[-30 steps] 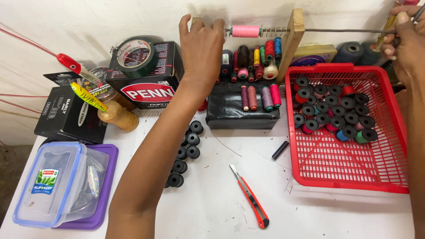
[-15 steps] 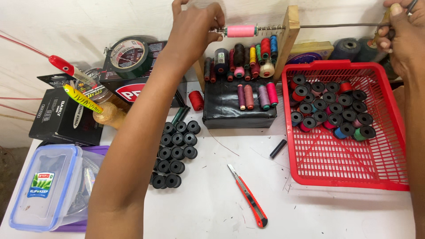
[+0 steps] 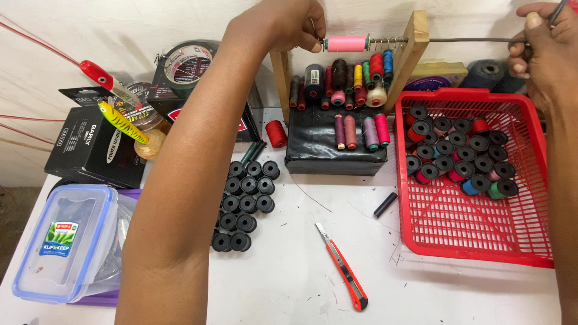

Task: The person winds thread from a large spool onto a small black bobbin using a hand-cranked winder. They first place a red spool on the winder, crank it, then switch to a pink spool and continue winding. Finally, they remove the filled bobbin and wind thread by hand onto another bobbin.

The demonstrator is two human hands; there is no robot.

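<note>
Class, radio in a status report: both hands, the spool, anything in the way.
Left hand pinching at pink spool on the rod. Right hand gripping the rod's far end. Nothing blocking the spool.

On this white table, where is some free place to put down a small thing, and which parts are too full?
Bare table lies between the black bobbins and the red basket, around the orange cutter. The basket's near half is also bare. It is crowded at the back by the thread spools and at the left by the boxes and the plastic container.
</note>
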